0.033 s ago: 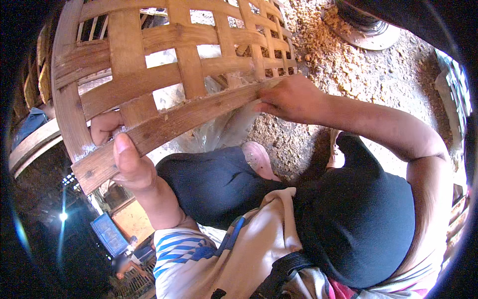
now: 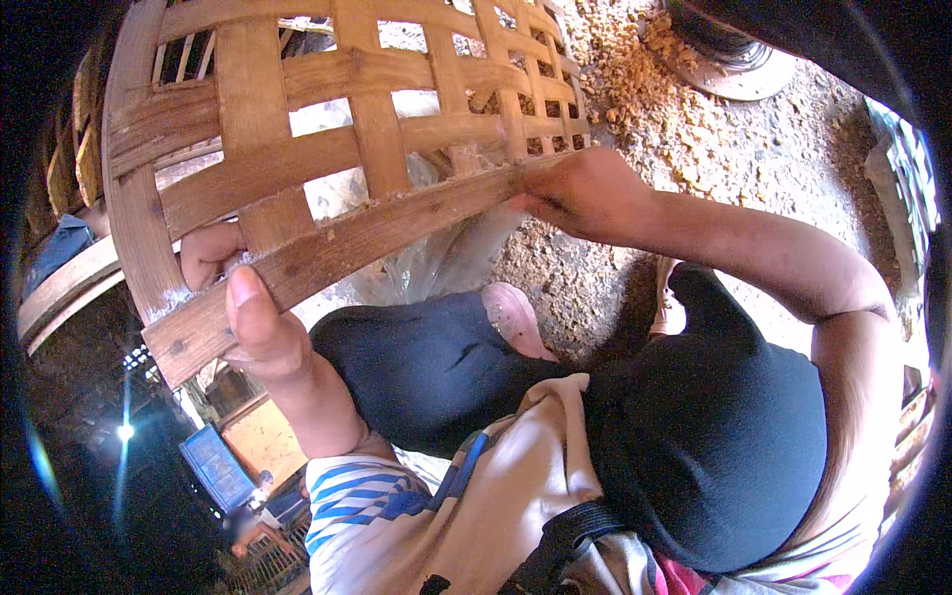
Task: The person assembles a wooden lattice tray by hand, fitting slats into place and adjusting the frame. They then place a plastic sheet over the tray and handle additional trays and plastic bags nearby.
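Note:
A woven lattice panel (image 2: 258,169) of flat wooden or bamboo strips tilts up in front of me, edged by a wooden rail (image 2: 387,233). At its near left corner my left hand (image 2: 263,327) grips the rail, thumb on the near face and fingers curled behind, partly seen through a gap. White fluff or fibre clings to the wood there. Farther along, toward the right end of the rail, my right hand (image 2: 590,198) is closed on the edge; its fingertips are partly hidden. Clear plastic (image 2: 441,258) shows beneath and behind the lattice.
Crumbly brown material (image 2: 645,89) lies on the rough ground ahead, beside a round pale base (image 2: 744,74) at the upper right. My bent knees in dark cloth are below the panel. At lower left, a person (image 2: 260,511) is near a blue panel (image 2: 216,466).
The fingers of my right hand have shifted very slightly at the rail. The panel and my left hand look unmoved.

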The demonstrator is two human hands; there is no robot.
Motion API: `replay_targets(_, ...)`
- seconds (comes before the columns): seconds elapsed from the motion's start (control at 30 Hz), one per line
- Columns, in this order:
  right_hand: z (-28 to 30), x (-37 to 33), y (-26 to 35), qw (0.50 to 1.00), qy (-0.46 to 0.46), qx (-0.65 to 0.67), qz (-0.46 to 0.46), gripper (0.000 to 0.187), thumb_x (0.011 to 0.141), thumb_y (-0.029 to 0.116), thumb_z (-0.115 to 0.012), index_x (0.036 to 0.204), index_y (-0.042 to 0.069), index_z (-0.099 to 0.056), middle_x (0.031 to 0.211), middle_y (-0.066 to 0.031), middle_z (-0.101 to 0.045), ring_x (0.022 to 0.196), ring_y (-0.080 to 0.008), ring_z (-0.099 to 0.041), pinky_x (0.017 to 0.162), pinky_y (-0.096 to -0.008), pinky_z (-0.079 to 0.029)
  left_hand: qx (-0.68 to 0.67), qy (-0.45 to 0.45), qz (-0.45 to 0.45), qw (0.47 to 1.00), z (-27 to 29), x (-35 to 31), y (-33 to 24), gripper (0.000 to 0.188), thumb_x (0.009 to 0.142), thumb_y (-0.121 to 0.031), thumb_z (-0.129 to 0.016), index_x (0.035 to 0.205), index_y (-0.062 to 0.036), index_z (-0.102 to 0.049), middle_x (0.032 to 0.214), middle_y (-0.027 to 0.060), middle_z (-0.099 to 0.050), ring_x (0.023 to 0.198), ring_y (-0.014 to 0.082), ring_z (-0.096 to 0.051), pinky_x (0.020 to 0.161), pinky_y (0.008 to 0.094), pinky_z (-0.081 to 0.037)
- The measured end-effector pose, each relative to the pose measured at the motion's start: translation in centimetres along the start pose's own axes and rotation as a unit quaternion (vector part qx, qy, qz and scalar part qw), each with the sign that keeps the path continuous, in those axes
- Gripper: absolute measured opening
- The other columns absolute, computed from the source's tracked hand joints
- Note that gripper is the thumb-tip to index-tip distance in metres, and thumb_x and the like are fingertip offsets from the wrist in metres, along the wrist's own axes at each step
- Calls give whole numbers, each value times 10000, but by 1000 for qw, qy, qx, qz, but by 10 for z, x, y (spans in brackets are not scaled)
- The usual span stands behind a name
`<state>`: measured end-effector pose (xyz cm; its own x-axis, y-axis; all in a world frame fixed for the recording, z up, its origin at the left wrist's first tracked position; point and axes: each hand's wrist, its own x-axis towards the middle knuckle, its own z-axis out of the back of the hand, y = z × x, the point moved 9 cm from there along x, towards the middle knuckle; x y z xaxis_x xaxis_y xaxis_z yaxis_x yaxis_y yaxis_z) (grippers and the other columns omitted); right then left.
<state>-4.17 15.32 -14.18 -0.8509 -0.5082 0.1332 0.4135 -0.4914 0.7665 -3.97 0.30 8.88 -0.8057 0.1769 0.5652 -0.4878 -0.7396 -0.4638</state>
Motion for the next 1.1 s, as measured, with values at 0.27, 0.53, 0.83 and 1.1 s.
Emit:
replay_targets(0.27,16,9,22,985,-80,102,111,455,884,137,-586,1330,195,-517,593,-91,-574,550,-297,-620,545,-405,-524,-18,-1,-8,1000,-4,3,5,375,767,-359,-535,824,10,-567,826,117,-557,810,193,-504,774,329,-376)
replay_targets(0.53,14,-2,-16,977,-130,-10,166,452,828,70,-588,1264,186,-557,604,-87,-586,551,-290,-620,517,-412,-506,-1,-8,-9,1000,-4,5,0,368,769,-359,-536,824,5,-563,819,101,-543,817,183,-494,783,325,-373)
replay_targets(0.83,29,24,-19,945,-118,299,-57,336,933,398,-547,974,88,-671,619,-103,-646,542,-245,-643,547,-368,-519,-54,-5,5,999,-1,2,14,368,780,-361,-529,851,0,-549,846,99,-527,859,182,-484,812,321,-368)
replay_targets(1.1,6,25,-32,875,-4,443,-195,465,881,500,-620,733,65,-691,550,-10,-577,535,-107,-517,530,-300,-400,-54,-10,-1,999,-8,3,6,372,772,-359,-502,829,5,-548,854,110,-530,864,191,-486,817,336,-368)
